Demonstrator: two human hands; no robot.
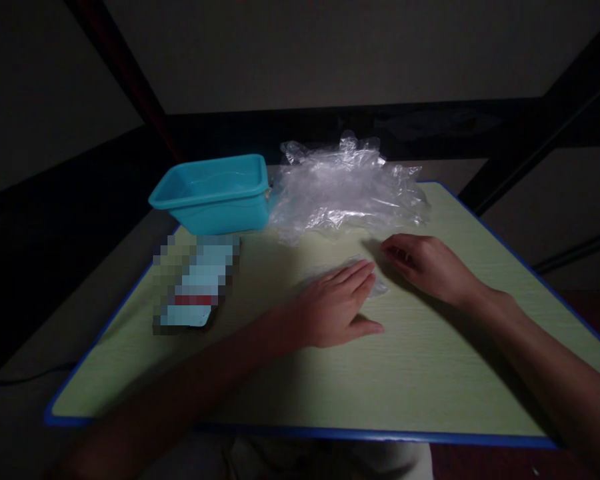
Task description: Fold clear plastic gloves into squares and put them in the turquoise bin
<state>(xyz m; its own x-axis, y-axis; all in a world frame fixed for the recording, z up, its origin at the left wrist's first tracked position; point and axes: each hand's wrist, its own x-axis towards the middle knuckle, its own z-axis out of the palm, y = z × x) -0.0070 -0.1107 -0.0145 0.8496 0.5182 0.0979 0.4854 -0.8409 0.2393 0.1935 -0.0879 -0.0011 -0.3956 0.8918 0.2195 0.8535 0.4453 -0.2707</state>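
My left hand (336, 305) lies flat with its fingers stretched out and the thumb apart. It presses on a small piece of clear thin plastic (380, 287) on the table, most of it hidden under the palm and fingers. Just right of that plastic, my right hand (423, 265) hovers low over the tabletop with curled fingers, and I see nothing between them. Behind both hands lies a loose heap of clear disposable plastic gloves (345, 190), crinkled and shiny, with finger shapes along its edge.
A turquoise plastic basin (220, 212) stands at the back left, touching the heap. Nearer on the left lies a phone-like flat object (205, 273), blurred by pixels. The pale yellow-green table (430, 380) has a blue edge. Dark slanted bars rise behind it on both sides.
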